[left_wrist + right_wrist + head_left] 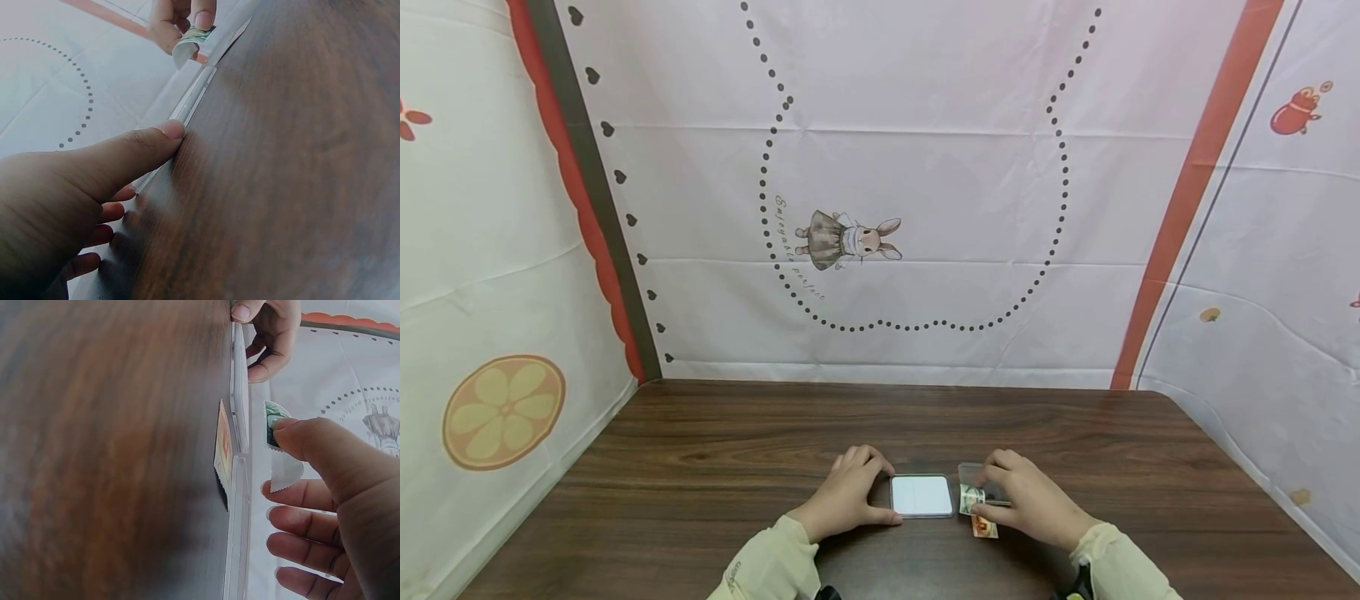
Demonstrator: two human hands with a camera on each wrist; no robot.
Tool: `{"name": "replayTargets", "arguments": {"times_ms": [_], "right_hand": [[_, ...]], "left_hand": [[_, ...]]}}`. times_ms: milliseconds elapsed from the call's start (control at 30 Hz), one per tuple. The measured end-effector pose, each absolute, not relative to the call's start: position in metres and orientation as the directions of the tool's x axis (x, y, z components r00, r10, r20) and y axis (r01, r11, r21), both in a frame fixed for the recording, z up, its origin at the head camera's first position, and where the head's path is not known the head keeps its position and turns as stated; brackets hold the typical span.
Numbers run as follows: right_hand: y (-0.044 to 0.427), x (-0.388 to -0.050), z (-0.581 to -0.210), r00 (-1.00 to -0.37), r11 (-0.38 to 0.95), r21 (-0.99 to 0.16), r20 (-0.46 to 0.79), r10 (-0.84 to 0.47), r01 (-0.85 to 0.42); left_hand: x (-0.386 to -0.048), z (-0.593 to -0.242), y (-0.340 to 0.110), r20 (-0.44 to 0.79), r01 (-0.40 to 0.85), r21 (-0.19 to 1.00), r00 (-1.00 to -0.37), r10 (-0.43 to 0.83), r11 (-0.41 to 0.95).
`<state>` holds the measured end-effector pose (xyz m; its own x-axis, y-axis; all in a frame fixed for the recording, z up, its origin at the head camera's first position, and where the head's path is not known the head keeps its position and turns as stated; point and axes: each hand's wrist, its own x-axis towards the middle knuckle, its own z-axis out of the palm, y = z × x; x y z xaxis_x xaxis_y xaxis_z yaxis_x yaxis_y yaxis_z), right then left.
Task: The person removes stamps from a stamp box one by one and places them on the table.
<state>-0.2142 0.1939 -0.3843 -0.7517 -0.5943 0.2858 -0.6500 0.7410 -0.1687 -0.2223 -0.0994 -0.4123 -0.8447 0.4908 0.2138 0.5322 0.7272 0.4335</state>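
A flat clear case with a white inside (921, 497) lies on the table between the hands. My left hand (847, 498) holds its left end, thumb at the near edge and fingers at the far side. My right hand (1033, 502) pinches a green postage stamp (272, 423) with serrated edges; it bends, showing a white back in the right wrist view. The stamp is raised above the table. Below that hand lies a thin clear lid (970, 473), partly hidden by the fingers. An orange-and-yellow stamp (984, 527) sits by the lid's near edge.
The dark wood table (737, 433) reaches back to a printed white cloth (970, 192) hanging behind it. More cloth hangs along the left and right sides. A slim dark thing (998, 502) shows beside the right fingers; its kind is unclear.
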Motion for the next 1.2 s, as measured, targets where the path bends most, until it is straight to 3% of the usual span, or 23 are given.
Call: {"name": "replayTargets", "arguments": {"times_ms": [300,1200], "right_hand": [[0.197,-0.214,-0.384,-0.722,0.719,-0.151,0.317,-0.615,-0.679],[0.205,-0.212,-0.385,-0.76,0.742,-0.185,0.267,-0.593,-0.644]], "left_hand": [[-0.223,-0.413,-0.099,0.192,0.515,0.445,-0.854,0.484,0.733],[-0.222,-0.411,-0.099,0.202,0.521,0.443,-0.851,0.485,0.73]]}}
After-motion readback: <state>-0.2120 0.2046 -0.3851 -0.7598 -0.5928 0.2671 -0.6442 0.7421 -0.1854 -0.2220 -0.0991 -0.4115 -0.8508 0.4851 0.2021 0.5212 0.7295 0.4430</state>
